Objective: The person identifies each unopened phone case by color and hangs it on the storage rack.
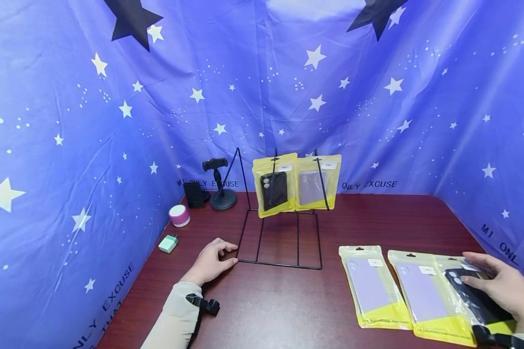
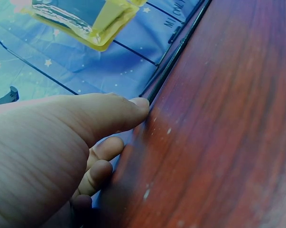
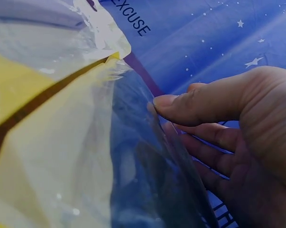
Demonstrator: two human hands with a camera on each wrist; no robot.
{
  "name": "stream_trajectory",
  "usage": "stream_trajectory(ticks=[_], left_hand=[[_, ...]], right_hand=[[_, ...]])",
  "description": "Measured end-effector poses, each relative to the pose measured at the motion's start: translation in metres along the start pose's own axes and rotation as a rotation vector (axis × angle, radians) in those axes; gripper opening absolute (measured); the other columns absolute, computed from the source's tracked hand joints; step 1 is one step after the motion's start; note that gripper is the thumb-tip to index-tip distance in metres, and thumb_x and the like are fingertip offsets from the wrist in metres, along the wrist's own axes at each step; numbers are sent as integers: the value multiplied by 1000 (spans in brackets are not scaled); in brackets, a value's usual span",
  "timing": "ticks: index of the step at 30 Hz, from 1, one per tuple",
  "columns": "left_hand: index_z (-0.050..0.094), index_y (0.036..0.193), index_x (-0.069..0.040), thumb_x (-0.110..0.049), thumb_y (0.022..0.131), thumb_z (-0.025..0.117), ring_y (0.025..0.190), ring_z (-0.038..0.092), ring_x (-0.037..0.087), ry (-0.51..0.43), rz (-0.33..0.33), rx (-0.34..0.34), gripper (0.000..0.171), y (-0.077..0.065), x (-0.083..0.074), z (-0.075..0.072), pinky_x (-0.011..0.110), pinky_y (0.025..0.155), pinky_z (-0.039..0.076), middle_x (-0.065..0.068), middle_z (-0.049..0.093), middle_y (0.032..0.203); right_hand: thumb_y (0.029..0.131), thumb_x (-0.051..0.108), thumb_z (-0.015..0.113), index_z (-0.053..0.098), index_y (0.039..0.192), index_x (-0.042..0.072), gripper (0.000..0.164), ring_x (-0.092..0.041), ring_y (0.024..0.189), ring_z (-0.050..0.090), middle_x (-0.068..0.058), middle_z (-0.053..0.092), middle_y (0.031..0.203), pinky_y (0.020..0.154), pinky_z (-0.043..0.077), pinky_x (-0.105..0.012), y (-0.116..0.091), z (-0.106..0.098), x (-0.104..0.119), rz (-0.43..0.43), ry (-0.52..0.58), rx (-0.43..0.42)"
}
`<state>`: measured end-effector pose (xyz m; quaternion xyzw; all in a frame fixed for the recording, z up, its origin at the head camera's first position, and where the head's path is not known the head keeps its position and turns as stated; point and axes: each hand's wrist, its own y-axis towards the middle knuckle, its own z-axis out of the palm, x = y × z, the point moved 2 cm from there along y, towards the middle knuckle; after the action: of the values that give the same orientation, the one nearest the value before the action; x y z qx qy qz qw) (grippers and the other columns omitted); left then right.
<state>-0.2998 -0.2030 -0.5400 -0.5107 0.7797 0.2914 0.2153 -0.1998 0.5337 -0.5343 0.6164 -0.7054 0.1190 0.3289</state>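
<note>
My left hand holds the front left corner of a black wire display rack, thumb at the front bar and fingertips by the side bar. In the left wrist view the thumb meets the wire. On the rack's arms hang a bagged black phone case and a bagged purple phone case. At the right, my right hand grips another bagged black phone case lying on the table. The right wrist view shows the thumb on the bag's edge and the other fingers behind it.
Two bagged purple phone cases lie beside the held bag, the nearer one partly overlapped by it. At the left stand a black phone holder, a dark stand, a pink-and-white round speaker-like item and a green charger plug.
</note>
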Motion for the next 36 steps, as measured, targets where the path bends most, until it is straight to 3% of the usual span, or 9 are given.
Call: stream_trajectory(ticks=[5,8,12,14,17,19,25,32,36], left_hand=[[78,120,-20,-23,88,87,92,56,12,-2,2,1,33,0,0,0,34,84,49,-4,64,104],[78,120,-21,-23,88,87,92,56,12,0,3,-2,33,0,0,0,34,84,49,-5,63,104],[78,119,-21,-23,88,87,91,56,12,1,8,-7,33,0,1,1,34,84,49,-5,63,103],[78,119,-21,-23,88,87,91,56,12,-1,9,-8,33,0,2,1,33,83,49,-5,63,103],[78,119,-22,-23,87,87,91,56,12,-1,10,-7,33,0,2,1,33,83,49,-5,63,103],[78,119,-22,-23,88,87,91,56,12,0,9,-7,33,0,2,1,33,83,49,-5,63,103],[78,119,-22,-23,88,87,91,56,11,4,6,-2,33,0,0,1,33,83,49,-6,63,103],[78,119,-21,-23,88,87,91,56,12,6,7,-3,33,0,0,1,33,83,49,-6,63,103],[78,119,-21,-23,88,87,91,56,12,5,10,-6,33,0,1,1,33,83,49,-6,63,103]], right_hand=[[83,23,90,55,138,-13,75,18,87,37,-37,60,130,64,35,-12,0,1,1,57,-64,13],[86,26,89,53,140,-13,76,-14,99,60,-41,53,137,69,42,-18,0,1,2,84,-82,25],[88,27,87,51,141,-14,76,-60,116,50,-43,49,139,84,51,-50,-1,1,4,100,-98,39],[88,26,87,52,140,-14,74,-59,115,52,-43,49,138,84,51,-50,-1,0,4,94,-111,39],[85,24,89,57,134,-14,71,-40,102,63,-42,54,133,70,48,-26,-1,-2,4,65,-141,25],[83,20,90,59,131,-14,66,-35,95,64,-41,57,130,64,42,-23,-1,-3,5,50,-160,17],[82,7,87,58,129,-14,59,-50,95,62,-43,57,121,74,49,-58,0,-1,3,77,-178,30],[84,10,87,64,124,-10,51,-14,74,57,-28,69,98,65,44,-41,1,-4,2,66,-193,1],[86,11,85,69,116,-9,39,-10,71,54,-23,71,93,65,39,-36,1,-5,3,62,-188,-10]])
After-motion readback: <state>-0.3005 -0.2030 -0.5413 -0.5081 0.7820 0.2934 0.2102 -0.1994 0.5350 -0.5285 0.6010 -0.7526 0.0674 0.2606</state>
